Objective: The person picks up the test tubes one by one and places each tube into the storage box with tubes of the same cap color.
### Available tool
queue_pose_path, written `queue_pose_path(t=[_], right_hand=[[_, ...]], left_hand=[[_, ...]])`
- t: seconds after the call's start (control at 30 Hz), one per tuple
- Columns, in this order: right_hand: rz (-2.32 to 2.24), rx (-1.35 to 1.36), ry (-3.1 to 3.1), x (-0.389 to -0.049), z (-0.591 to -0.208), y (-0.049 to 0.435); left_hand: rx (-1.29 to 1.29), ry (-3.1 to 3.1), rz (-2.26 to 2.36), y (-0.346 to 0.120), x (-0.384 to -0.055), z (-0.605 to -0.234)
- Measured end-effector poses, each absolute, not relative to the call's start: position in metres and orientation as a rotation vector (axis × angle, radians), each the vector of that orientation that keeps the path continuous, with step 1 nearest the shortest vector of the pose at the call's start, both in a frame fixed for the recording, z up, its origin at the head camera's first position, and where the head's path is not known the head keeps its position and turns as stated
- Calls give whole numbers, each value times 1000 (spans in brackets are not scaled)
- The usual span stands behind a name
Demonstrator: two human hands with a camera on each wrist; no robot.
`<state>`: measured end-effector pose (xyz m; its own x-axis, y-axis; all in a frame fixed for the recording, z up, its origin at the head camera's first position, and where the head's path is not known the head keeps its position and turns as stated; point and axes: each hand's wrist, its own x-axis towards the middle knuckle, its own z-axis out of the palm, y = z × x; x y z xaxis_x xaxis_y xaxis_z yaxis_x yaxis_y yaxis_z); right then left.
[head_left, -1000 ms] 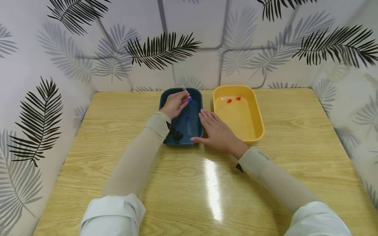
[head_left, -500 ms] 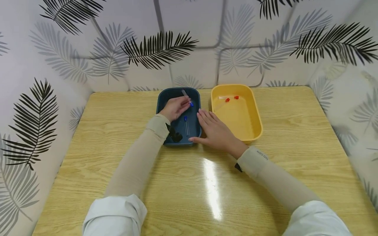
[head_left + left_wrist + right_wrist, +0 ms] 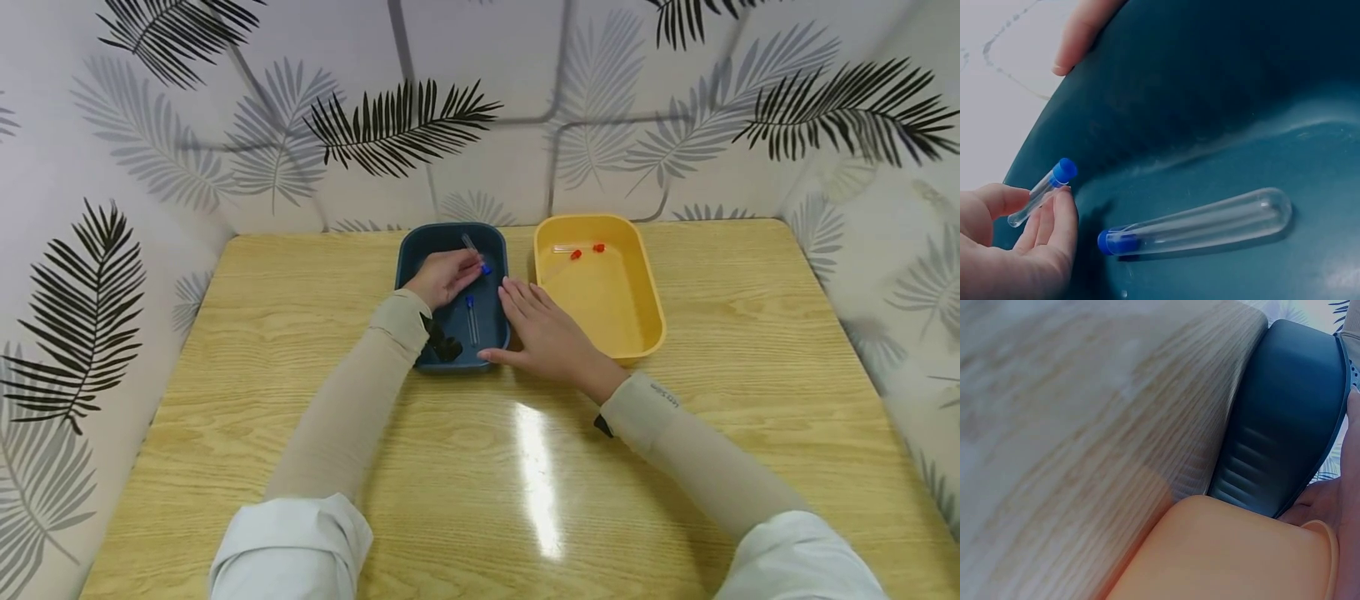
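My left hand (image 3: 447, 277) is inside the dark blue tray (image 3: 420, 242), pinching a clear test tube (image 3: 1036, 197) with a blue cap between thumb and fingers. In the left wrist view the tube tilts, cap end up. A second blue-capped test tube (image 3: 1210, 225) lies on the tray floor, nearer the front in the head view. My right hand (image 3: 551, 333) lies across the tray's right rim, fingers extended and thumb spread toward the front. Nothing is held in it. The right wrist view catches only part of this hand, at the tray's edge.
A yellow tray (image 3: 618, 308) stands just right of the blue one, with red-capped test tubes (image 3: 570, 250) at its back. Both trays are near the wooden table's (image 3: 457, 467) back edge, close to a leaf-patterned wall covering (image 3: 495, 158).
My left hand has lowered the pinched test tube deeper into the blue tray. My right hand stays at the tray's rim. The head view has shifted slightly.
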<state>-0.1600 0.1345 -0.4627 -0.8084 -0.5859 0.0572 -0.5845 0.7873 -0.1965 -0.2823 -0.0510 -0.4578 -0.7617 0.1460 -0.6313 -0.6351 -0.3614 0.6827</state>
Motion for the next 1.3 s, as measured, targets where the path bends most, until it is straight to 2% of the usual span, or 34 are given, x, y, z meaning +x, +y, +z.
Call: queue_pose_path(t=[0.9, 1.1, 1.3], right_hand=[[-319, -978, 2955, -166, -466, 131], [-325, -959, 2957, -168, -468, 133], [-327, -923, 2950, -169, -470, 136]], left_hand=[[-696, 1425, 2084, -56, -285, -460], [-626, 1592, 2004, -60, -282, -453], [-405, 1740, 1919, -68, -273, -436]])
